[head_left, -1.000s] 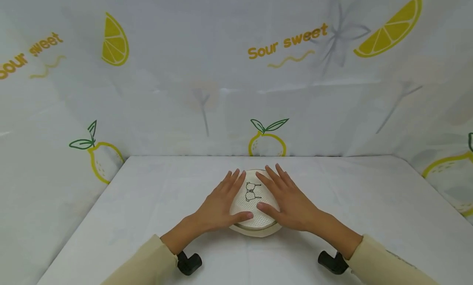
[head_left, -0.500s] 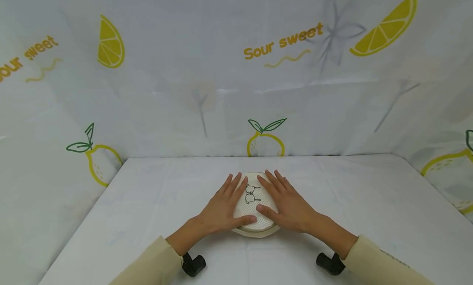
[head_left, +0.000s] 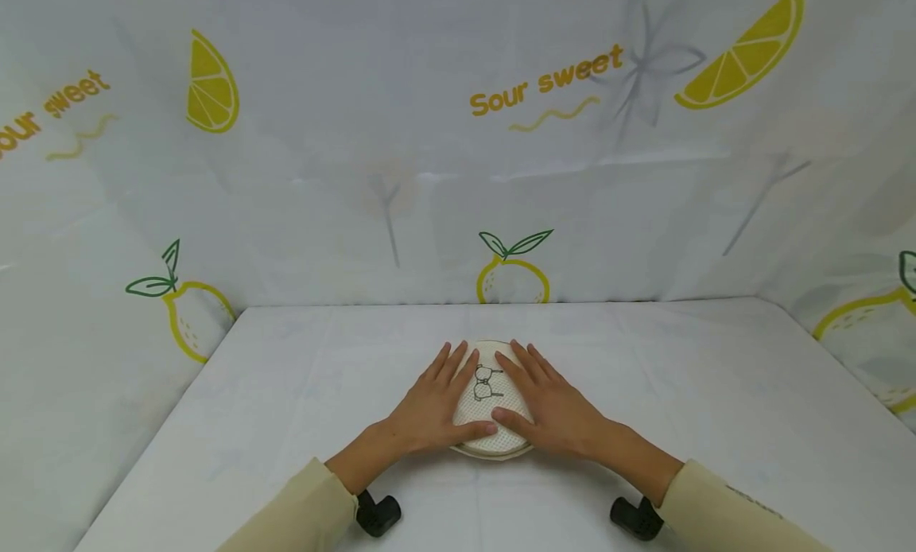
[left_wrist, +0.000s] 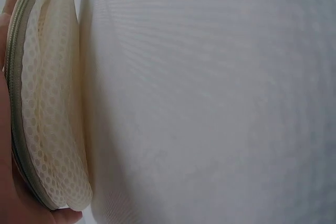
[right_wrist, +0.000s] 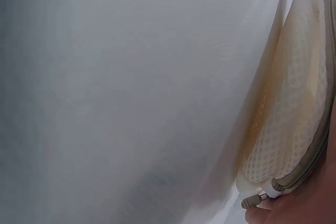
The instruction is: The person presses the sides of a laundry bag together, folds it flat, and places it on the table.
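Mesh pouch [head_left: 487, 401] (zip [left_wrist: 16, 103] along its edge) lies on the white table [head_left: 286, 409], left hand [head_left: 431, 411] and right hand [head_left: 560, 410] resting on it, fingers straight and spread, presumably to steady both sides

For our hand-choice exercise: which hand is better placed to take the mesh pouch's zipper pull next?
Probably the right hand: the pouch has its zipper pull close beside it; near the left hand, the zipper shows but no pull.
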Motion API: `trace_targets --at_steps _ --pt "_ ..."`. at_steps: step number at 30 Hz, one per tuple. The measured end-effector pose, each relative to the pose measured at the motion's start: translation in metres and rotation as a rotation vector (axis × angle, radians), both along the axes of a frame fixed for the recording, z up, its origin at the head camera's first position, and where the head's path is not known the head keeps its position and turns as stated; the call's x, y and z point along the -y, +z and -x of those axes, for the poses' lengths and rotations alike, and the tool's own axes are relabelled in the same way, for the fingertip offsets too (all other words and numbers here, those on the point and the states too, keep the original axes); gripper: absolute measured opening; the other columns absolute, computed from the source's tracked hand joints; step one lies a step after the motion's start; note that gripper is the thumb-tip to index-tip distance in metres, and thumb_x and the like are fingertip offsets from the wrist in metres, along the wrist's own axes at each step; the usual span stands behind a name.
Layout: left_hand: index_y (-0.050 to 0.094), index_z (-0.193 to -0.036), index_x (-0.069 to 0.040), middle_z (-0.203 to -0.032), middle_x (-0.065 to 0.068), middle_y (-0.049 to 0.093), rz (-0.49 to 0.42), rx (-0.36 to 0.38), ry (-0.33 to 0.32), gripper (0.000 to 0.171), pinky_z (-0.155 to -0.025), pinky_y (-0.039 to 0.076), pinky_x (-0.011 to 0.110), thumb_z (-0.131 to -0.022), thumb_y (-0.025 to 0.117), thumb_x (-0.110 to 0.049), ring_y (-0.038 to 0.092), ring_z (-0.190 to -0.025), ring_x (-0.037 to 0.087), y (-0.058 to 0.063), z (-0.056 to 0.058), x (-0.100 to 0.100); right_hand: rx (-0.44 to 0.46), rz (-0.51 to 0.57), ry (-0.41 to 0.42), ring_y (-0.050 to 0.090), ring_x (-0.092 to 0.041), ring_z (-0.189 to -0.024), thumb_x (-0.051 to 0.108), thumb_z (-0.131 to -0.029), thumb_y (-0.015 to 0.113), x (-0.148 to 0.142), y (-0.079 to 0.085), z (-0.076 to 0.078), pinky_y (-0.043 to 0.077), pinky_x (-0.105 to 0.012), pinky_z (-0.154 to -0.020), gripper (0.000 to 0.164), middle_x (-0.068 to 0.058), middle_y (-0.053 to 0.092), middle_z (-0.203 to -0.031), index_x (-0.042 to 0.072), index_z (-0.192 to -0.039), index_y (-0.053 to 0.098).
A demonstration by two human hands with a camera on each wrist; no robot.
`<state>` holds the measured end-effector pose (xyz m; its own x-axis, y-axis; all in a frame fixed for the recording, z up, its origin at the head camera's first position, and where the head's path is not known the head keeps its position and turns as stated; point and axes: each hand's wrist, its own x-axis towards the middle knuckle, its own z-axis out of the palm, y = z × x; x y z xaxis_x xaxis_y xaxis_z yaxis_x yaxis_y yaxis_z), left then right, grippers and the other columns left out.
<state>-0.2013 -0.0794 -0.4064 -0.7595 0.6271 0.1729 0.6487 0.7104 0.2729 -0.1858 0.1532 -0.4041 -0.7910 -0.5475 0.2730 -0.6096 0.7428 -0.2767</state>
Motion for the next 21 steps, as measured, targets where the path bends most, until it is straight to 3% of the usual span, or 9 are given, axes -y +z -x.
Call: trace_targets --at_steps 8,17,21 --pt "0.012 -0.154 -0.008 -0.158 0.017 0.009 -0.004 0.047 -0.003 0.099 -0.106 0.029 0.054 -0.086 0.046 -0.071 0.009 -0.141 0.046 -0.003 0.0 0.0 0.048 -0.028 0.01 0.013 -0.044 -0.14 0.052 -0.097 0.046 0.002 -0.002 -0.001 0.024 -0.055 -0.108 0.076 -0.021 0.013 -0.156 0.007 -0.152 0.022" --pt "0.013 -0.154 -0.009 -0.158 0.016 0.01 -0.012 0.047 0.011 0.1 -0.098 0.038 0.057 -0.085 0.048 -0.071 0.01 -0.139 0.048 -0.008 0.001 0.0 0.082 -0.033 0.015 0.007 -0.044 -0.141 0.054 -0.097 0.044 0.003 -0.003 -0.002 0.024 -0.057 -0.107 0.076 -0.019 0.006 -0.158 0.009 -0.153 0.019" --pt "0.013 -0.154 -0.009 -0.158 0.015 0.011 -0.034 0.053 0.014 0.099 -0.102 0.035 0.056 -0.085 0.052 -0.068 0.011 -0.14 0.046 -0.011 0.001 0.001 0.083 -0.02 0.026 0.009 -0.046 -0.14 0.053 -0.097 0.044 0.003 -0.005 -0.001 0.027 -0.058 -0.105 0.076 -0.02 0.006 -0.157 0.007 -0.153 0.02"
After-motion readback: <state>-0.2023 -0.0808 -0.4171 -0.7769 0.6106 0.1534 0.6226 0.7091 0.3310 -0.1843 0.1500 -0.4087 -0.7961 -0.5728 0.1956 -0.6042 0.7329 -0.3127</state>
